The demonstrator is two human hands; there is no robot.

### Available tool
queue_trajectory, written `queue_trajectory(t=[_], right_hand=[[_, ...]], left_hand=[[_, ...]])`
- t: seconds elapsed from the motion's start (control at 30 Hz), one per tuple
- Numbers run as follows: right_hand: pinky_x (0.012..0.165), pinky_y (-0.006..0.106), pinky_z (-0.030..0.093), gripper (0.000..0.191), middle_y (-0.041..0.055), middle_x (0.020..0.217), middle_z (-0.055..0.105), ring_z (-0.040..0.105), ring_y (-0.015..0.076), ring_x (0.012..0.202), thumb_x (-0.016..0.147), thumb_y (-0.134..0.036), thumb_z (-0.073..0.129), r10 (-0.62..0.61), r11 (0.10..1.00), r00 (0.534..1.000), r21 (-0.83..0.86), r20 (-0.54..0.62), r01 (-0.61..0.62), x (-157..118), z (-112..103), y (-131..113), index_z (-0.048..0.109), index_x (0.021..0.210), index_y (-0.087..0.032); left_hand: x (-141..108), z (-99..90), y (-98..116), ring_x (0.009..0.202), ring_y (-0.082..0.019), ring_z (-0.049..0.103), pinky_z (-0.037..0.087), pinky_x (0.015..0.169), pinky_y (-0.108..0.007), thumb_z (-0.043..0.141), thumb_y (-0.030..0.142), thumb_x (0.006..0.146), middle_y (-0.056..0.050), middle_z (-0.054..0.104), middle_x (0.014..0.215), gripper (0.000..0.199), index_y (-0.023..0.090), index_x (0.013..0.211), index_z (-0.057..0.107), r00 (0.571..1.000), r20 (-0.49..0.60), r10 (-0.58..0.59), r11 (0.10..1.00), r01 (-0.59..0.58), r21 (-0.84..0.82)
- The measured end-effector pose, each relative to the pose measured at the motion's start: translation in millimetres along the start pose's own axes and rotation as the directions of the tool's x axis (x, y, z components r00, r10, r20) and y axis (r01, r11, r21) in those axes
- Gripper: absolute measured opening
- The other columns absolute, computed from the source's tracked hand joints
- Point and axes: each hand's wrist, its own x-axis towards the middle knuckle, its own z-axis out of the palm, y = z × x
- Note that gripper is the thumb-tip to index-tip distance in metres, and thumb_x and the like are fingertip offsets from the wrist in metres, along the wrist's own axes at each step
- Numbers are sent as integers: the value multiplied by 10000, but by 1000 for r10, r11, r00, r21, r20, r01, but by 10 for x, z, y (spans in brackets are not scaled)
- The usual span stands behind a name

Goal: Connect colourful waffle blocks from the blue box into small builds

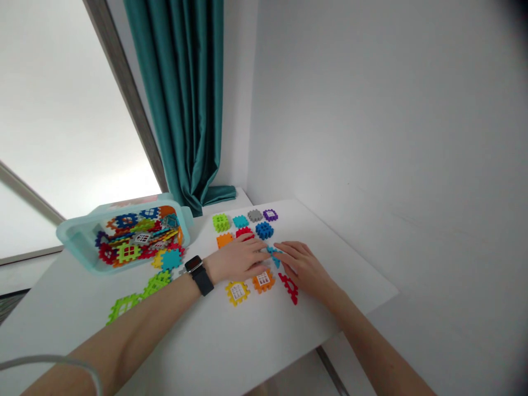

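Note:
My left hand (pixel 238 258), with a black watch on its wrist, reaches over the middle of the table, fingers spread above the pieces. My right hand (pixel 300 268) is just right of it, its fingers apart at a small light-blue piece (pixel 274 256). Below it lies a red curved piece (pixel 290 288). An orange piece (pixel 263 280) and a yellow piece (pixel 237 293) with white grids lie under my left hand. Beyond the hands are a blue stack (pixel 264 230), a green stack (pixel 221 222), a grey piece (pixel 254 215) and a purple piece (pixel 270 215).
A light-teal tub (pixel 88 258) full of coloured pieces stands on the white table (pixel 214 341) at the left. Green pieces (pixel 124 306) lie by my left forearm. A green curtain (pixel 185 99) hangs behind, a wall is at right, and a cable crosses the lower left.

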Motion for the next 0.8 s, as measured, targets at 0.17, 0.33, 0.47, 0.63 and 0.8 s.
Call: queue_trajectory(t=[0.17, 0.33, 0.47, 0.63, 0.8], right_hand=[[1050, 509, 447, 392, 92, 1345, 632, 544, 280, 1231, 898, -91, 524, -70, 997, 997, -20, -13, 70, 197, -28, -307, 652, 1235, -245], [1063, 497, 426, 356, 90, 1327, 640, 544, 270, 1222, 918, -97, 500, -146, 989, 989, 7, 1, 146, 504, 39, -729, 649, 1215, -224], [1063, 506, 419, 322, 82, 1319, 647, 553, 274, 1216, 939, -119, 487, -184, 982, 983, 43, 16, 183, 773, 146, -1070, 664, 1180, -236], [1065, 506, 421, 317, 90, 1294, 659, 553, 274, 1222, 935, -130, 501, -218, 966, 976, 144, 7, 215, 1111, 345, -1437, 662, 1188, -232], [1030, 487, 445, 303, 102, 1281, 661, 568, 271, 1197, 936, -184, 536, -237, 950, 970, 223, 54, 219, 1387, 610, -1714, 647, 1214, -231]], left_hand=[[-369, -253, 6, 1233, -249, 545, 329, 1111, -427, 409, 389, 1018, -88, 612, 1317, 337, 249, 1273, 579, 998, 8, -58, 998, 58, 6], [-952, -452, -5, 1296, -244, 506, 273, 1162, -452, 428, 401, 1009, -79, 579, 1383, 359, 267, 1316, 557, 985, 2, -175, 984, 175, 35], [-1471, -537, -17, 1269, -264, 532, 299, 1145, -469, 456, 388, 997, -95, 589, 1376, 351, 255, 1299, 574, 954, -10, -299, 951, 299, 75], [-2013, -591, 32, 1229, -271, 557, 341, 1122, -461, 487, 315, 974, -87, 624, 1310, 323, 243, 1272, 588, 907, -57, -416, 904, 420, 83], [-2382, -570, 61, 1150, -267, 594, 436, 1030, -440, 506, 287, 959, -97, 638, 1270, 300, 242, 1240, 598, 863, -111, -493, 863, 501, 62]])
